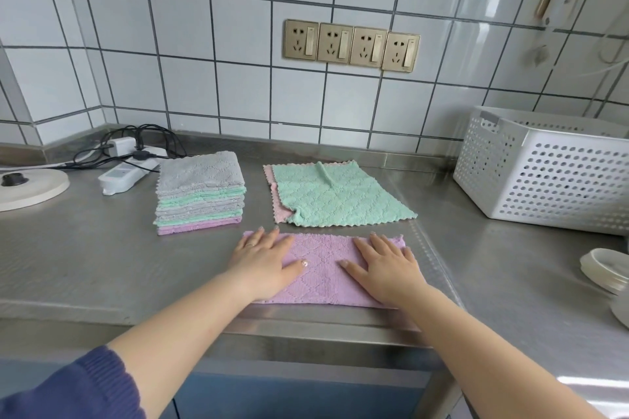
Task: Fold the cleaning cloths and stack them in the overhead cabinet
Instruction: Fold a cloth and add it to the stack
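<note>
Left hand: the left hand [263,265] lies palm-down on the left end of the purple cloth [323,274], fingers spread flat, gripping nothing — a ring shows on one finger.
Right hand: the right hand [386,269] mirrors it on the right end, flat and released, pressing the cloth to the tabletop [102,265].
Purple cloth: folded into a long band, lying near the front edge of the steel tabletop, between both hands.
Unfolded cloths: just behind it, a green cloth [340,196] lies spread out on top of a pink cloth [277,192], whose edge peeks out at the left.
Folded stack: to the left of those, the stack of folded cloths [200,194] — grey on top, green and grey layers below, purple at the bottom.
Basket: a white perforated basket [551,173] stands at the right, well apart from the cloths.
Back left: a white power strip [127,173] with black cables sits near the wall corner.
Wall: four gold sockets [352,45] in a row on the white tiles.
Right edge: stacked white dishes [604,274], partly cut off.
</note>
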Action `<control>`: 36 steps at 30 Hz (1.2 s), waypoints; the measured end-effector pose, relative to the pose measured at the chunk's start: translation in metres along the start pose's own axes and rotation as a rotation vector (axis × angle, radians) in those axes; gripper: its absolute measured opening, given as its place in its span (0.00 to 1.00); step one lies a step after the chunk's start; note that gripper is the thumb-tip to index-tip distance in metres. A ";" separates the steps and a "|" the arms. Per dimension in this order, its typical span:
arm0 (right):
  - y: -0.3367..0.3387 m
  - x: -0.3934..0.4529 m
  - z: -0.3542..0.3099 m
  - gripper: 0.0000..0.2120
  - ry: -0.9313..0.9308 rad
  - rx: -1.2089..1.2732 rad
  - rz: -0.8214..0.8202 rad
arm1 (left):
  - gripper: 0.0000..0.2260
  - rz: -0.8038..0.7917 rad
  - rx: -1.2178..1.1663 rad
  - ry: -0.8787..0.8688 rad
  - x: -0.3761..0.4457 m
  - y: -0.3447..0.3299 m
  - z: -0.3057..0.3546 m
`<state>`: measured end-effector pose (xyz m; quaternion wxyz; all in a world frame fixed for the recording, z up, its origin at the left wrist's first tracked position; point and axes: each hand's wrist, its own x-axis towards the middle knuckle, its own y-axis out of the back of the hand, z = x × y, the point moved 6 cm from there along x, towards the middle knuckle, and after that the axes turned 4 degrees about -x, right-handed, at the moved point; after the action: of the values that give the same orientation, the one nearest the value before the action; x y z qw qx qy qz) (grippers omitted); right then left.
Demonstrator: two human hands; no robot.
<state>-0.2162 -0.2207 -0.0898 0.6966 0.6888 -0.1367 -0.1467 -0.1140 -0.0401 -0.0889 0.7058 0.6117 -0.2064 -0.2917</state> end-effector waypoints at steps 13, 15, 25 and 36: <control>0.003 -0.005 0.043 0.31 -0.156 0.159 0.048 | 0.22 0.145 0.034 -0.162 -0.016 0.015 0.029; 0.012 -0.011 0.053 0.26 -0.177 0.224 0.110 | 0.19 0.164 -0.042 -0.390 -0.032 0.018 0.069; 0.039 -0.051 0.104 0.22 -0.240 0.394 0.248 | 0.28 -0.021 0.051 -0.571 -0.063 -0.021 0.179; 0.046 -0.067 0.104 0.18 -0.184 0.564 0.261 | 0.29 0.203 -0.361 -0.516 -0.057 0.003 0.174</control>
<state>-0.3177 -0.2903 -0.0420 0.4761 0.8150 -0.3218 -0.0742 -0.2687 -0.1310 -0.0530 0.7527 0.3591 -0.3834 -0.3968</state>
